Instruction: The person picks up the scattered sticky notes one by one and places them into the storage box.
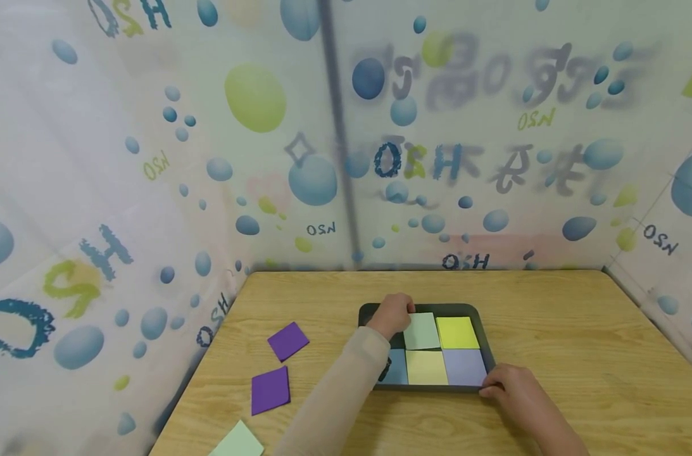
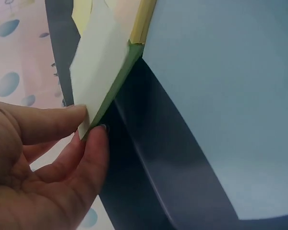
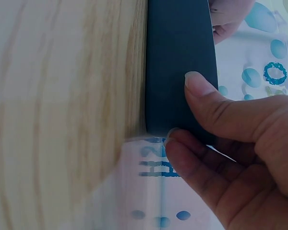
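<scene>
My left hand (image 1: 392, 315) reaches over the far left part of a dark grey tray (image 1: 420, 389). Between thumb and fingertips it pinches the corner of a pale green sticky note pad (image 2: 98, 62), which tilts in the left wrist view. From above, this pad lies in the middle of the far row, beside a bright yellow pad (image 1: 458, 333). Along the near row are a blue pad (image 1: 399, 367), a pale yellow pad (image 1: 427, 367) and a lavender pad (image 1: 464, 367). My right hand (image 1: 513, 389) grips the tray's near right corner, thumb on its dark wall (image 3: 180, 57).
Left of the tray, two purple square pads (image 1: 289, 341) lie apart on the wooden table (image 1: 579, 342). Nearer, another pale green pad (image 1: 240, 442) is cut off by the frame's lower edge. A bubble-printed curtain (image 1: 254, 190) hangs behind the table and along its sides.
</scene>
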Demonstrator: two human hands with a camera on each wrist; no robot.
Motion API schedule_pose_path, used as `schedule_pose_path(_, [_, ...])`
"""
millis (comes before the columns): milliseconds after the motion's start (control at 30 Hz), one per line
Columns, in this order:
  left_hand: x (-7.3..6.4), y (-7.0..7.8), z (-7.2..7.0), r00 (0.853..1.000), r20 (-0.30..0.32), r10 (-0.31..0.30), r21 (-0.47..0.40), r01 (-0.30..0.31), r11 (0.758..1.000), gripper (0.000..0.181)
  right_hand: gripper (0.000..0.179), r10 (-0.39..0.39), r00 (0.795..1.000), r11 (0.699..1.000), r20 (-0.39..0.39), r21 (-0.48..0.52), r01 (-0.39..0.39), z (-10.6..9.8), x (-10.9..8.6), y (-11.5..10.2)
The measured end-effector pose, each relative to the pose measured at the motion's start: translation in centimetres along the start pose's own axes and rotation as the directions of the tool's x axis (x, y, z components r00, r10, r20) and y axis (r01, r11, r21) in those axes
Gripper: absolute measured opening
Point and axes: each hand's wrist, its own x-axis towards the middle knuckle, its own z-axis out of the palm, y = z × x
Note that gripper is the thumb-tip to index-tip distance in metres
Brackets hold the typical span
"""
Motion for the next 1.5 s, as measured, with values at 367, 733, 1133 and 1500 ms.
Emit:
schedule_pose_path(367, [-0.1, -0.3, 0.4, 1.000, -0.001, 0.008, 0.011, -0.008, 1.000, 0.031, 0.014, 0.002, 1.000, 1.000, 0.004, 0.007, -0.002, 0.0, 0.0, -0.1])
schedule_pose_path(733, [0.4, -0.5, 1.6, 0.998, -0.054, -0.016, 0.026, 0.018, 0.999, 0.030, 0.013, -0.018, 1.000, 1.000, -0.014, 0.002, 0.019, 0.0, 0.0, 0.0])
schedule_pose_path(1133, [0.1, -0.4, 1.7, 0.998, -0.057, -0.004, 0.081, 0.009, 0.997, 0.025, 0.010, -0.011, 1.000, 1.000, -0.007, -0.009, 0.011, 0.0, 0.0, -0.1])
schedule_pose_path(1500, [-0.3, -0.4, 1.3, 0.999, -0.046, -0.002, 0.081, 0.006, 0.997, 0.021, 0.013, -0.015, 1.000, 1.000, -0.010, 0.008, 0.015, 0.0, -0.1, 0.0])
